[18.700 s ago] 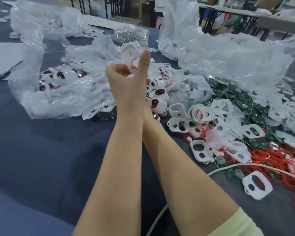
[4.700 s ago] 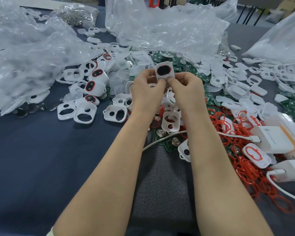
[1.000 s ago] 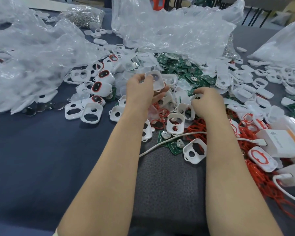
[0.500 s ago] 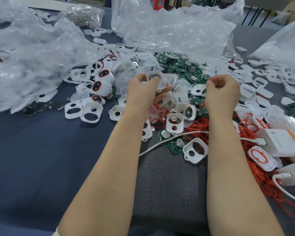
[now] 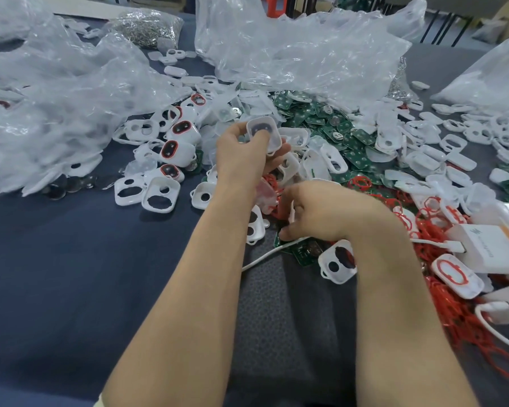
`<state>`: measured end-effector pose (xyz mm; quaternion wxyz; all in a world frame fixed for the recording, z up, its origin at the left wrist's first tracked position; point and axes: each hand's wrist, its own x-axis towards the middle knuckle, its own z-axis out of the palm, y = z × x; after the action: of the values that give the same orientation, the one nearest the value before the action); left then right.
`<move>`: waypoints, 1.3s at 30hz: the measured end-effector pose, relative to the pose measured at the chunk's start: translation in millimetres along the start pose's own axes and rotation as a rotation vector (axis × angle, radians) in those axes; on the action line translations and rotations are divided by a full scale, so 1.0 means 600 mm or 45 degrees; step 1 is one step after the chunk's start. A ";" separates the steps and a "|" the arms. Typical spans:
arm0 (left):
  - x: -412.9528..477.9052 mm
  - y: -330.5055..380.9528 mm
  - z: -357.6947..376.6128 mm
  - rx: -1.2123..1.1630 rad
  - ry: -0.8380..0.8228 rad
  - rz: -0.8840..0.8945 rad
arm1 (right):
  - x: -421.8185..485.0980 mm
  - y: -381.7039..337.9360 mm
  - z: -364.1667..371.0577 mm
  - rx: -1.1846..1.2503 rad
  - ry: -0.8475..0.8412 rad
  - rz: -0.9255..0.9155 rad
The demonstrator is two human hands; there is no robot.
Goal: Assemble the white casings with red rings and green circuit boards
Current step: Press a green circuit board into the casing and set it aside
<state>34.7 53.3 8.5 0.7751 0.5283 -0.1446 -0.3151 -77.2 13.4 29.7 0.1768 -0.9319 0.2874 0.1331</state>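
Clasped a white casing (image 5: 263, 136) in the left grip (image 5: 241, 154), raised above the surface (image 5: 71, 259). Rested the right grip (image 5: 326, 214), curled, on red rings (image 5: 270, 182) and green circuit boards (image 5: 306, 255) there; could not tell whether holding anything.

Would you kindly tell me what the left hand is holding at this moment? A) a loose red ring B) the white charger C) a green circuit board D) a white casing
D: the left hand grips a white casing by its edges, lifted above the pile of parts, with its rounded back toward the camera.
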 end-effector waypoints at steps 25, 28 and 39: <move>0.004 -0.005 0.000 0.015 0.020 -0.028 | 0.035 0.049 -0.018 0.654 0.640 0.161; 0.005 -0.006 -0.001 0.024 0.020 -0.043 | 0.048 0.064 -0.016 0.899 0.734 0.135; 0.005 -0.006 0.000 0.021 -0.008 -0.029 | 0.060 0.078 0.005 1.068 0.871 0.068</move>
<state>35.6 50.4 5.1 0.7667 0.5352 -0.1434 -0.3243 -75.9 -39.0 2.4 0.4264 -0.7638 0.3808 -0.2996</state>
